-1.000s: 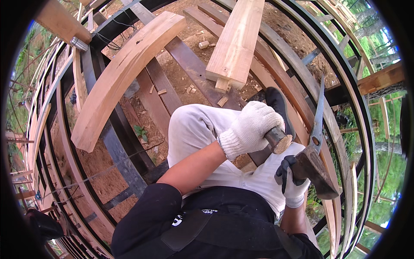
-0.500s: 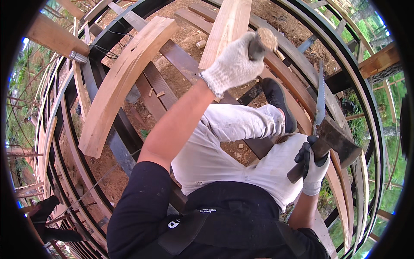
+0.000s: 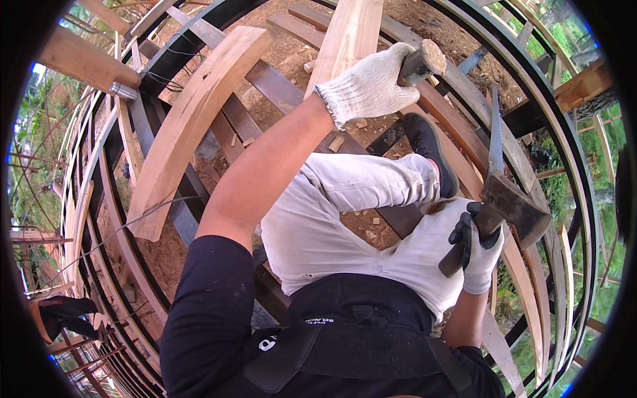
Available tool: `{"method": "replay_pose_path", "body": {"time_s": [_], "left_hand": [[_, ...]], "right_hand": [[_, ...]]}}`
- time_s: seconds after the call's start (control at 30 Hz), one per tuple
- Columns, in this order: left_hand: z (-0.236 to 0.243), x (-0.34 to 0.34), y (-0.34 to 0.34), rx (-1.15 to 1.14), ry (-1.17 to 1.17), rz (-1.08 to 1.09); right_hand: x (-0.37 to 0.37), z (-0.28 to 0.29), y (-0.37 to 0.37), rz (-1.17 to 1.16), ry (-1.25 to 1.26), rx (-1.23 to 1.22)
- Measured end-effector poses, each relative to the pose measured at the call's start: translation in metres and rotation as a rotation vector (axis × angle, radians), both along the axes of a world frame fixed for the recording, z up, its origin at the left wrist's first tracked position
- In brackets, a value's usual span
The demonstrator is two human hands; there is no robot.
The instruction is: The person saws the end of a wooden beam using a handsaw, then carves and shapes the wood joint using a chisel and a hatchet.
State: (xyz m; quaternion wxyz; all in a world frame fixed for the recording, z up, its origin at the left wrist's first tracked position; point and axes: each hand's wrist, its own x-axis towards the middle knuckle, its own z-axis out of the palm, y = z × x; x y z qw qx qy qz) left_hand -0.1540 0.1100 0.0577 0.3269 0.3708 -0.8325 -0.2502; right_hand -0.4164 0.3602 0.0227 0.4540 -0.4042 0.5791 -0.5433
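My left hand [image 3: 371, 83] wears a white knit glove and is closed round a stout tool. The tool's dark collar and pale, battered wooden end [image 3: 434, 57] stick out past my fist; its other end is hidden. Just beyond that hand lies a pale wooden plank [image 3: 348, 43]. In my right hand [image 3: 482, 252], gloved in white with dark-coated fingers, is a short-handled axe [image 3: 516, 209]. The axe's dark head points up and to the right, beside my knee. A saw [image 3: 495, 132] with a toothed blade stands behind the axe head, its lower end hidden.
A thick curved timber [image 3: 196, 126] rests across dark beams at left. Curved metal rails and wooden strips [image 3: 531, 312] ring the spot where I sit. Wood chips are scattered on the soil below. A dark-gloved hand [image 3: 66, 315] shows at the lower left edge.
My left hand has shifted slightly right with the tool, whose battered end now points more to the right. The axe has risen slightly and moved left. At lower left, the other person's hand has moved.
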Motion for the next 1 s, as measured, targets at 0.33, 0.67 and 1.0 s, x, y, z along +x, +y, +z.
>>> {"method": "replay_pose_path", "body": {"time_s": [0.33, 0.67, 1.0], "left_hand": [[-0.001, 0.009, 0.006, 0.053, 0.117, -0.050], [0.000, 0.004, 0.004, 0.034, 0.039, -0.040], [0.003, 0.005, 0.013, 0.004, 0.053, -0.019]], "right_hand": [[0.009, 0.015, -0.026, 0.019, 0.068, -0.105], [0.013, 0.012, -0.025, 0.068, 0.082, -0.104], [0.012, 0.027, -0.037, 0.057, 0.104, -0.164]]}}
